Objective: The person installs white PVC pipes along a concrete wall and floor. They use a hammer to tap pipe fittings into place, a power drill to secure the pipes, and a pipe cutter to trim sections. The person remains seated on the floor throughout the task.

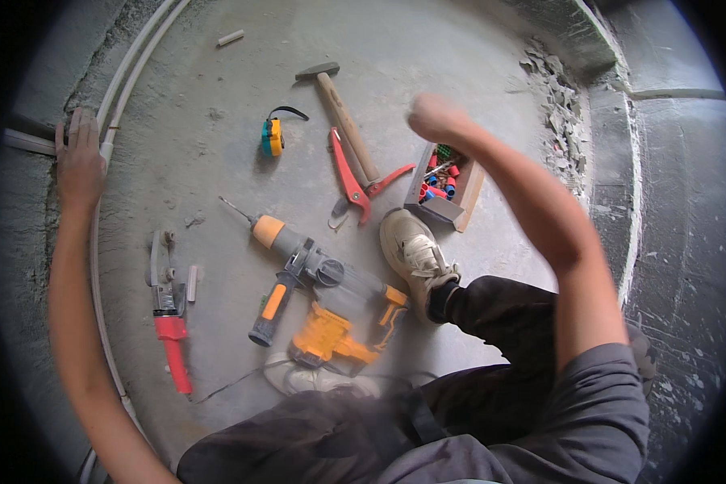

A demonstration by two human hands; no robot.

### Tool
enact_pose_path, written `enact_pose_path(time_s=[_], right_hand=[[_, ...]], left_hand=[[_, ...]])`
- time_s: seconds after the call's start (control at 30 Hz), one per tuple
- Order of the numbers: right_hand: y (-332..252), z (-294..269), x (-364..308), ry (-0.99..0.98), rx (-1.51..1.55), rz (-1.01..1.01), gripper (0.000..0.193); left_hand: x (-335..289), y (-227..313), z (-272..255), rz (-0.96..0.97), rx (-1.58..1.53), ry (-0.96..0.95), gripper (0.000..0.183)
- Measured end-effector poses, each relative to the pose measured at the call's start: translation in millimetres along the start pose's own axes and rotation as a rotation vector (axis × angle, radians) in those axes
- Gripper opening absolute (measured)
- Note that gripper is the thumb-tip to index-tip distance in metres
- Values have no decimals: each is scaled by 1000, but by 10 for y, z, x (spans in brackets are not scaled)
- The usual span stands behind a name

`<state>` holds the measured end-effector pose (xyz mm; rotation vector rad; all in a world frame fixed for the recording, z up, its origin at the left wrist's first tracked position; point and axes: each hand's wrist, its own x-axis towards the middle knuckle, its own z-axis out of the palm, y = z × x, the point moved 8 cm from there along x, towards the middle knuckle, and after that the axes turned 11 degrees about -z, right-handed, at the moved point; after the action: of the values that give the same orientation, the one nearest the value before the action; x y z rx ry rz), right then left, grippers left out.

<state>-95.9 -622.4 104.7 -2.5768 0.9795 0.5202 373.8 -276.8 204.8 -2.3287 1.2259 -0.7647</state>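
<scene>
My left hand (81, 165) lies at the far left against the wall, its fingers stretched out beside a white pipe (107, 151) and touching it. My right hand (440, 118) hangs over the floor, just beyond a small open cardboard box (465, 206). Motion smears it; it looks curled, but its fingers and anything in them are hidden. Inside the box are red and blue plastic plugs (437, 192), some green pieces and a metal bit. Close by lie red-handled pipe cutters (349, 173) and a hammer (347, 121) with a wooden handle.
An orange and grey rotary hammer drill (323, 323) rests by my shoes. Left of it are a red-handled tool (169, 323) and a short pipe piece (192, 284). Farther off are a tape measure (273, 137) and another pipe offcut (231, 38). Rubble (561, 113) lines the right wall.
</scene>
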Motion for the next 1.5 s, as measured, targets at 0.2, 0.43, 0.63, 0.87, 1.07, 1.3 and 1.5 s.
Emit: enact_pose_path(time_s=[0.2, 0.43, 0.63, 0.87, 1.07, 1.3, 1.5], right_hand=[[806, 650, -633, -213, -239, 36, 24], [794, 1110, -628, -268, -381, -141, 18], [1298, 775, -582, -572, -59, -251, 23], [940, 161, -479, -465, 428, -33, 22], [-1508, -312, 51, 220, 550, -672, 25], [-3316, -118, -18, 284, 964, -753, 22], [-3333, 180, -93, 251, 994, -822, 30]], left_hand=[[-76, 96, 139, 75, -90, 64, 51], [-235, 147, -26, 51, -75, 36, 42], [-321, 68, 45, -9, -78, -3, 45], [-425, -103, 206, -3, -273, 141, 46], [-274, 227, -592, 15, -624, 33, 39], [-402, 732, -856, -200, -1720, -798, 24], [-673, 707, -845, -232, -1774, -859, 16]])
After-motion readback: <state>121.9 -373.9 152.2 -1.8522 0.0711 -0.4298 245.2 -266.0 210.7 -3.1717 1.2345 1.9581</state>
